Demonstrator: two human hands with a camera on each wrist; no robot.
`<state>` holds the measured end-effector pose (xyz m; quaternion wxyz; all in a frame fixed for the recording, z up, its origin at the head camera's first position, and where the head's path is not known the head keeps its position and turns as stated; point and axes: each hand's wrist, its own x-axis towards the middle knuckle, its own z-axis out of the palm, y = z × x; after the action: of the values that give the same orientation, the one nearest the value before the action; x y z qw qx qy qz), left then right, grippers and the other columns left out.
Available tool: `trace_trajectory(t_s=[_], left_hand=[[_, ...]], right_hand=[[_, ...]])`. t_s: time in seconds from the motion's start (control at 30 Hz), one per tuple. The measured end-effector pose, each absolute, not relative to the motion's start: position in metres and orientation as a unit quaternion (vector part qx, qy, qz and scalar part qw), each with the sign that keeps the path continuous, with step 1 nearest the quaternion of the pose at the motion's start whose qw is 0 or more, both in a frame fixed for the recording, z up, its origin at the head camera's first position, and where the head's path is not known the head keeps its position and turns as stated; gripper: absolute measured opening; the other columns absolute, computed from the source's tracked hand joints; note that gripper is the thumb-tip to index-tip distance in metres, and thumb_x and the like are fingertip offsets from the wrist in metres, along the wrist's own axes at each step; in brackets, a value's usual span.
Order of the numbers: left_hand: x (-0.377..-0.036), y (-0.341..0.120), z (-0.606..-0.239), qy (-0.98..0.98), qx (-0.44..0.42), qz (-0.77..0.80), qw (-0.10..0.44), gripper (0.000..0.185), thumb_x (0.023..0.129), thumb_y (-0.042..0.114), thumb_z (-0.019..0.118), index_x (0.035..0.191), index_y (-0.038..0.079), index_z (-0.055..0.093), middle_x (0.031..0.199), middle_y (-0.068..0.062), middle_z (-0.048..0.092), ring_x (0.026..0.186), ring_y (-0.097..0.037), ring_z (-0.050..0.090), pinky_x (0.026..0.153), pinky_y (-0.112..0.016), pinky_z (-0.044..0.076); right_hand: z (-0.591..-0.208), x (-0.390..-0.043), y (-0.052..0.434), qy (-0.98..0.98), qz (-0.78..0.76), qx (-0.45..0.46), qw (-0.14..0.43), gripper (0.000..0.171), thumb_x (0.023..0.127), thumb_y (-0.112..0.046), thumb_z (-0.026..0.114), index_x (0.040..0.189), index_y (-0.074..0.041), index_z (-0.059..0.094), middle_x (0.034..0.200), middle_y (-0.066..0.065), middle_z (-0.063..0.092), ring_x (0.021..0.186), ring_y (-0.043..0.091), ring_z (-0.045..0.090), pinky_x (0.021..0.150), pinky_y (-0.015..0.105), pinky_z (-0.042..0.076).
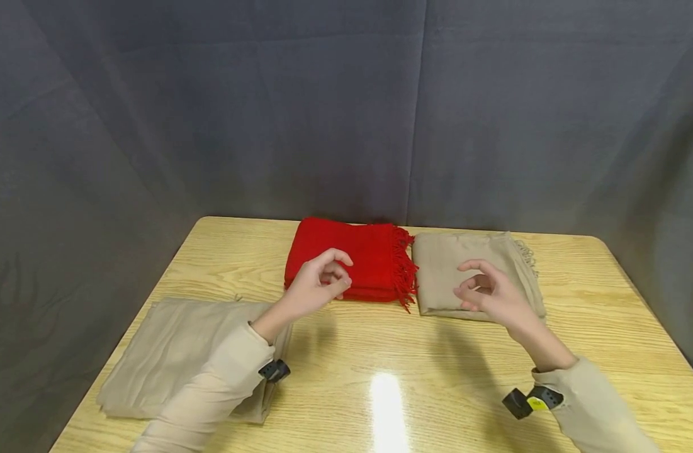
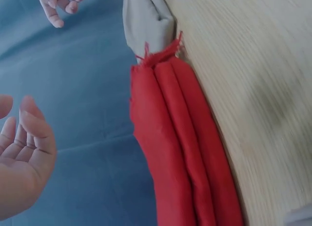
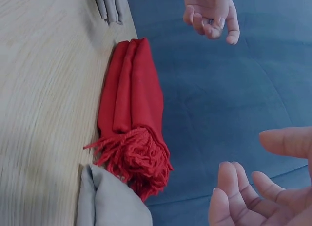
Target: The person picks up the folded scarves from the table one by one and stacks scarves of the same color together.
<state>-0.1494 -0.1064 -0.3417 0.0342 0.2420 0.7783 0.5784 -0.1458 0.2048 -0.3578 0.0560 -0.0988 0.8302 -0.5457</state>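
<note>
My left hand [image 1: 318,283] hovers over the table in front of a folded red scarf [image 1: 346,255], its fingers loosely curled around nothing. To the right, my right hand [image 1: 490,292] is held up the same way, thumb and fingers apart. Behind it lies a folded beige scarf [image 1: 437,251] with fringe at its right end. The red scarf has a thick fringe [image 3: 141,158] on the side towards that beige one, and its stacked layers [image 2: 180,138] show in the left wrist view. A larger folded beige cloth [image 1: 176,352] lies at the left, partly hidden by my left forearm.
The wooden table [image 1: 346,352] has rounded back corners, with dark grey curtains [image 1: 335,113] hanging behind it and at both sides. A bright light reflection [image 1: 387,409] falls near its front middle. Each wrist wears a black strap with a small camera [image 1: 517,402].
</note>
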Motion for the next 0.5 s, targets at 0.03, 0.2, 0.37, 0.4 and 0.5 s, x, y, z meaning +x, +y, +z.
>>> trace_trajectory(t_s=[0.03,0.2,0.37,0.4,0.5], left_hand=[[-0.147,-0.105,-0.338,0.776,0.245,0.580,0.035,0.023,0.083,-0.008,0.055,0.105,-0.005,0.049,0.080,-0.020,0.057,0.065,-0.036,0.056,0.068,-0.047,0.050],[-0.142,-0.098,-0.331,0.768,0.255,0.585,0.040,0.022,0.084,-0.009,0.055,0.105,-0.006,0.048,0.081,-0.024,0.056,0.069,-0.043,0.054,0.066,-0.038,0.051],[-0.147,-0.093,-0.338,0.761,0.259,0.592,0.050,0.023,0.084,-0.008,0.055,0.107,-0.005,0.049,0.084,-0.024,0.057,0.066,-0.036,0.055,0.065,-0.040,0.051],[-0.150,-0.092,-0.341,0.759,0.261,0.594,0.050,0.024,0.084,-0.007,0.055,0.107,-0.005,0.049,0.083,-0.024,0.057,0.065,-0.034,0.056,0.065,-0.041,0.050],[-0.157,-0.089,-0.350,0.751,0.262,0.604,0.054,0.025,0.085,-0.006,0.056,0.108,-0.002,0.049,0.084,-0.020,0.058,0.064,-0.030,0.056,0.064,-0.037,0.050]], right_hand=[[-0.357,-0.145,0.206,0.830,-0.546,-0.098,0.056,0.040,0.085,-0.006,0.060,0.120,0.003,0.042,0.081,0.011,0.054,0.064,0.018,0.061,0.061,0.027,0.051],[-0.355,-0.143,0.212,0.825,-0.554,-0.102,0.051,0.040,0.085,-0.003,0.059,0.120,0.004,0.041,0.080,0.009,0.055,0.063,0.017,0.060,0.063,0.029,0.052],[-0.353,-0.143,0.218,0.826,-0.549,-0.118,0.052,0.037,0.086,-0.002,0.058,0.118,0.003,0.041,0.081,0.008,0.056,0.064,0.017,0.061,0.063,0.029,0.052],[-0.352,-0.143,0.220,0.827,-0.547,-0.120,0.052,0.036,0.086,-0.002,0.057,0.118,0.003,0.041,0.082,0.009,0.056,0.065,0.017,0.061,0.063,0.029,0.052],[-0.351,-0.145,0.223,0.831,-0.540,-0.124,0.053,0.038,0.086,-0.002,0.057,0.119,0.003,0.040,0.083,0.010,0.055,0.066,0.016,0.060,0.063,0.030,0.051]])
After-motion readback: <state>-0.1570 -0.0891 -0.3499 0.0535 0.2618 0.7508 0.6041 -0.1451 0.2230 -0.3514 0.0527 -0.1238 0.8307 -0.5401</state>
